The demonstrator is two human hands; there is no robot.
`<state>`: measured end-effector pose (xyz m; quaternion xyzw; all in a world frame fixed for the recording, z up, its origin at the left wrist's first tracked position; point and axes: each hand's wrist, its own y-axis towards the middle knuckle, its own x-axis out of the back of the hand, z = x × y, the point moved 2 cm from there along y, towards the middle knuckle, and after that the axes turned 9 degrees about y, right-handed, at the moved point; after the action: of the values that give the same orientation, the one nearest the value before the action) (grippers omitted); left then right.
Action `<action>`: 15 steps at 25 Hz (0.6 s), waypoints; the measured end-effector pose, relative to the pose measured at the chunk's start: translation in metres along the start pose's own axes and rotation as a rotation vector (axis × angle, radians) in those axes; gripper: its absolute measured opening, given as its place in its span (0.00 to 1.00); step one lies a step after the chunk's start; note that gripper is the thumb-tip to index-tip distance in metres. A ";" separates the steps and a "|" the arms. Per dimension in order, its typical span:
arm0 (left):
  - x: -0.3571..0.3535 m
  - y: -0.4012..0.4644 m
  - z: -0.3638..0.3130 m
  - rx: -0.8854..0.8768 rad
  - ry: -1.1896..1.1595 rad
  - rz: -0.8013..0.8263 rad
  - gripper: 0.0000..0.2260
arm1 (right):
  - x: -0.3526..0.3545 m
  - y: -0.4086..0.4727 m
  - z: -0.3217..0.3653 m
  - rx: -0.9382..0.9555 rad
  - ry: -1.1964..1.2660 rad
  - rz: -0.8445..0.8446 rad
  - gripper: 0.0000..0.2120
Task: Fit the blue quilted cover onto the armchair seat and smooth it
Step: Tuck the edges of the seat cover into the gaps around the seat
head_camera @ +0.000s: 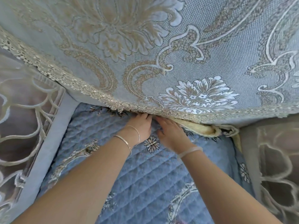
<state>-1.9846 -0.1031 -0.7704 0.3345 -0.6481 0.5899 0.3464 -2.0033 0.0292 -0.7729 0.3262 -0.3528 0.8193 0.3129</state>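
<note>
Blue diamond-quilted cover [145,183] lies on armchair seat. Left hand [140,126] and right hand [169,133], fingers flat, push its rear edge under lace-trimmed brocade backrest drape [178,54]. Risk: yellow folded-over lining [203,129] bunches, leaving a ridge.

Your blue quilted cover [145,178] lies flat on the armchair seat [68,135], diamond stitching w/ beige scroll embroidery & small dark-outlined flowers. Back edge runs under the lace-trimmed backrest drape. At the right rear it's bunched & folded over, cream underside showing. Left side sits against the arm.
</note>
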 end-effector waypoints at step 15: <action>-0.004 0.019 -0.035 0.216 0.199 0.064 0.19 | 0.000 0.040 -0.020 -0.195 0.074 0.207 0.19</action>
<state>-1.9962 -0.0666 -0.7817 0.2888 -0.5536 0.6974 0.3519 -2.0396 0.0223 -0.7987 0.2255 -0.4507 0.8205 0.2698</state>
